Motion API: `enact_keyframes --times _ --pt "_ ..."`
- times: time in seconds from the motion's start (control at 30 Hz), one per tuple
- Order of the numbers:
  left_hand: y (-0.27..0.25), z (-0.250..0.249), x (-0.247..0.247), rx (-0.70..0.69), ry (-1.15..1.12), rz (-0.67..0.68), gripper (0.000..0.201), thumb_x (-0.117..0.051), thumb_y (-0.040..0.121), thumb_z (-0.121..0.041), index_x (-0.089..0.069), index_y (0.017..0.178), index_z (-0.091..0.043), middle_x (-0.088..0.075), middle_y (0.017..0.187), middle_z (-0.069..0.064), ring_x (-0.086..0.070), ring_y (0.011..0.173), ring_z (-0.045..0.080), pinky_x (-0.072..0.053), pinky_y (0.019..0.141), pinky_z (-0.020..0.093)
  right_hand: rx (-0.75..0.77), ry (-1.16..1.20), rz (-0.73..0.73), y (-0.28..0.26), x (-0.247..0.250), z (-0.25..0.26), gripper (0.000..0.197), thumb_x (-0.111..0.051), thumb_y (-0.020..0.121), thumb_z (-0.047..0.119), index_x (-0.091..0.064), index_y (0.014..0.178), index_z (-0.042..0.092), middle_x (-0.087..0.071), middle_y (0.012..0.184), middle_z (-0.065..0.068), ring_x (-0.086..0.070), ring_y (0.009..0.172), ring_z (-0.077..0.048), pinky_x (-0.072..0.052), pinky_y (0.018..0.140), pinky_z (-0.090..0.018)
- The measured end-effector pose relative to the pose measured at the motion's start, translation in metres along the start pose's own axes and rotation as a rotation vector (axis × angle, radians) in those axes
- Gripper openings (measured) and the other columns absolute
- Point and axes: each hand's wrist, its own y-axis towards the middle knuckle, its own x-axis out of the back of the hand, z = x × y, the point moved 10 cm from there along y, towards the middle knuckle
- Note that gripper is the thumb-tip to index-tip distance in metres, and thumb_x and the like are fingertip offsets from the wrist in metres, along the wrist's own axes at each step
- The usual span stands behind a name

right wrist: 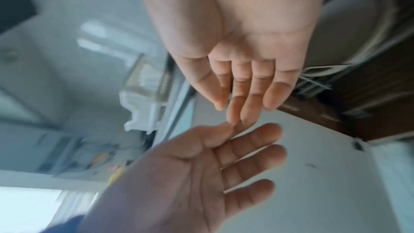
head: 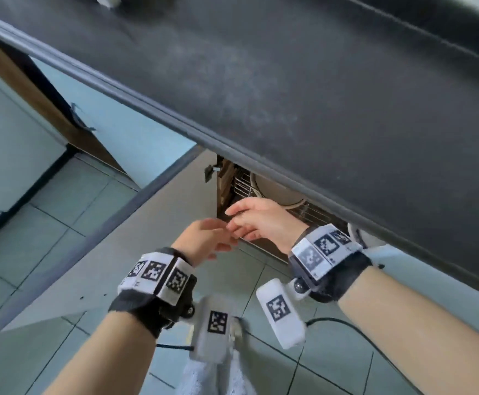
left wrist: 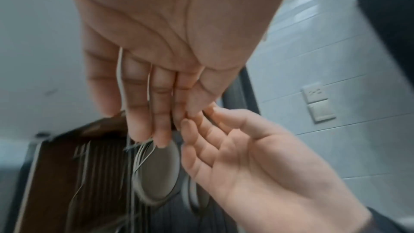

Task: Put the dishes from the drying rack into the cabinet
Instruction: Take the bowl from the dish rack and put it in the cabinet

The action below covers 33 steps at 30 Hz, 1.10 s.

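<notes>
Under the dark countertop (head: 289,81) the cabinet stands with its door (head: 135,238) swung out to the left. Inside, a beige plate (head: 281,192) stands on edge in a wire rack (head: 309,212); the left wrist view shows this plate (left wrist: 159,171) behind the fingertips. Both hands hover just in front of the opening, holding nothing. My left hand (head: 212,238) has straight, relaxed fingers. My right hand (head: 249,220) is flat, and its fingertips nearly meet those of the left. From the right wrist, the right hand (right wrist: 241,86) sits above the left hand (right wrist: 224,157).
The countertop edge overhangs the opening close above the hands. A white rounded dish (head: 366,238) shows behind my right wrist. A black cable (head: 346,323) runs over the tiled floor. A wall socket (left wrist: 315,93) is on the tiled wall.
</notes>
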Motion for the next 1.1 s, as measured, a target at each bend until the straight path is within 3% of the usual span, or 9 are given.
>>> enact_keyframes --times 0.13,0.2,0.33,0.4,0.6,0.73,0.87,1.0,1.1 --pt "-0.055 -0.057 0.042 -0.084 0.026 -0.089 0.018 -0.052 0.084 -0.006 -0.057 0.068 -0.014 -0.063 0.057 -0.004 -0.059 0.056 0.008 -0.042 0.063 0.022 0.245 -0.162 0.018 -0.049 -0.022 0.082 0.019 -0.051 0.085 -0.001 -0.059 0.094 0.014 -0.061 0.080 -0.001 -0.056 0.066 -0.003 -0.044 0.054 -0.009" --pt "-0.072 -0.099 0.059 -0.154 0.057 -0.107 0.018 -0.051 0.082 -0.003 -0.055 0.068 -0.013 -0.063 0.050 -0.007 -0.059 0.049 0.003 -0.041 0.060 0.021 0.356 -0.150 -0.021 -0.067 -0.017 0.122 0.023 -0.050 0.083 -0.008 -0.059 0.088 0.012 -0.059 0.074 0.002 -0.056 0.058 0.006 -0.040 0.049 -0.003" --pt "-0.091 -0.170 0.096 -0.327 -0.011 -0.164 0.019 -0.049 0.083 -0.003 -0.059 0.073 -0.015 -0.063 0.058 -0.003 -0.060 0.051 0.004 -0.040 0.058 0.021 0.468 -0.180 -0.130 -0.077 0.005 0.181 0.032 -0.051 0.082 -0.006 -0.059 0.075 0.024 -0.062 0.076 0.003 -0.058 0.067 -0.011 -0.048 0.059 -0.014" --pt "-0.096 -0.193 0.120 -0.404 -0.064 -0.189 0.022 -0.046 0.086 -0.005 -0.058 0.073 -0.018 -0.064 0.055 -0.007 -0.061 0.055 0.006 -0.041 0.059 0.021 0.478 -0.190 -0.159 -0.070 0.014 0.206 0.031 -0.049 0.085 -0.004 -0.059 0.075 0.024 -0.063 0.076 0.003 -0.058 0.065 -0.010 -0.047 0.057 -0.013" --pt "-0.068 -0.218 0.205 -0.472 -0.187 -0.274 0.025 -0.044 0.086 -0.004 -0.059 0.073 -0.020 -0.065 0.050 -0.010 -0.062 0.048 -0.001 -0.042 0.061 0.023 0.423 -0.150 -0.190 -0.007 0.017 0.265 0.029 -0.044 0.086 -0.003 -0.060 0.077 0.020 -0.063 0.074 0.001 -0.058 0.058 -0.008 -0.044 0.054 -0.015" --pt "-0.039 -0.229 0.305 -0.495 -0.299 -0.398 0.025 -0.046 0.085 -0.001 -0.059 0.073 -0.019 -0.065 0.050 -0.009 -0.062 0.047 -0.002 -0.043 0.060 0.021 0.429 -0.197 -0.213 0.067 -0.004 0.339 0.029 -0.044 0.084 -0.004 -0.060 0.076 0.019 -0.062 0.072 0.001 -0.058 0.053 -0.005 -0.045 0.054 -0.018" --pt "-0.021 -0.243 0.413 -0.512 -0.395 -0.580 0.027 -0.045 0.085 -0.002 -0.058 0.073 -0.022 -0.066 0.047 -0.013 -0.061 0.046 -0.005 -0.043 0.062 0.021 0.529 -0.153 -0.250 0.129 -0.026 0.423 0.027 -0.049 0.081 -0.006 -0.060 0.076 0.018 -0.061 0.072 0.000 -0.056 0.065 -0.011 -0.046 0.062 -0.019" --pt "0.006 -0.270 0.495 -0.554 -0.413 -0.726 0.025 -0.046 0.083 -0.001 -0.057 0.077 -0.022 -0.063 0.072 -0.006 -0.057 0.069 0.007 -0.040 0.063 0.021 0.596 -0.429 -0.424 0.175 -0.029 0.467 0.017 -0.058 0.078 0.009 -0.066 0.086 0.022 -0.062 0.083 0.009 -0.058 0.084 -0.011 -0.047 0.075 -0.022" --pt "0.027 -0.295 0.548 -0.605 -0.317 -0.878 0.025 -0.048 0.081 0.001 -0.060 0.099 -0.013 -0.061 0.093 0.003 -0.053 0.076 0.009 -0.040 0.064 0.017 0.644 -0.640 -0.500 0.191 -0.032 0.488 0.015 -0.059 0.078 0.013 -0.068 0.084 0.023 -0.061 0.076 0.012 -0.059 0.081 -0.013 -0.050 0.080 -0.029"
